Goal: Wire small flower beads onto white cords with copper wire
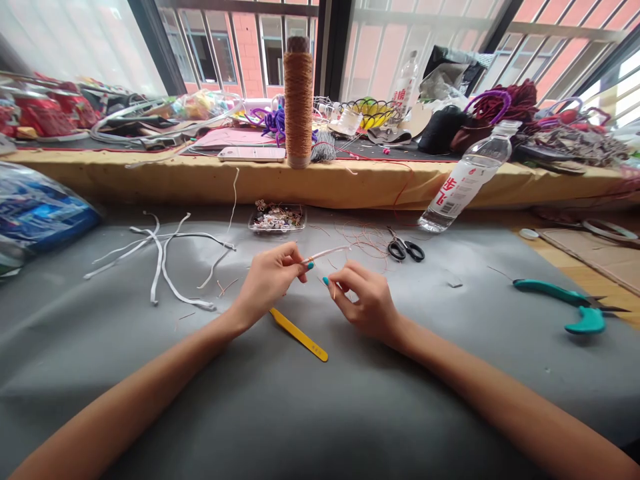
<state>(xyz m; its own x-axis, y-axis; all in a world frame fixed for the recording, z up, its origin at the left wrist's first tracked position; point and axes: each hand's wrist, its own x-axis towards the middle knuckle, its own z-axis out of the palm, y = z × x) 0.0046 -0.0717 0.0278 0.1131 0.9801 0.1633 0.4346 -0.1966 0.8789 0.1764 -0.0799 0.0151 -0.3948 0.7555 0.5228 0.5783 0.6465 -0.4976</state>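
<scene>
My left hand (275,275) pinches a thin white cord (327,253) whose free end points right; a bit of orange thread shows on the cord beside the fingertips. Just to the right, my right hand (364,300) has thumb and forefinger closed on a fine thread (335,291), partly hidden by the fingers. Below the hands, yellow tweezers (300,335) lie on the grey mat (280,413). A clear tray of small beads and charms (277,219) stands behind my left hand. Thin copper-coloured wire (367,237) lies loosely coiled behind my right hand.
Several white cords (163,260) lie at left, near a blue plastic package (45,207). Black scissors (406,249), a tilted water bottle (470,177) and green-handled pliers (555,293) are at right. On the cluttered back ledge (200,175) stands a brown thread spool (299,100).
</scene>
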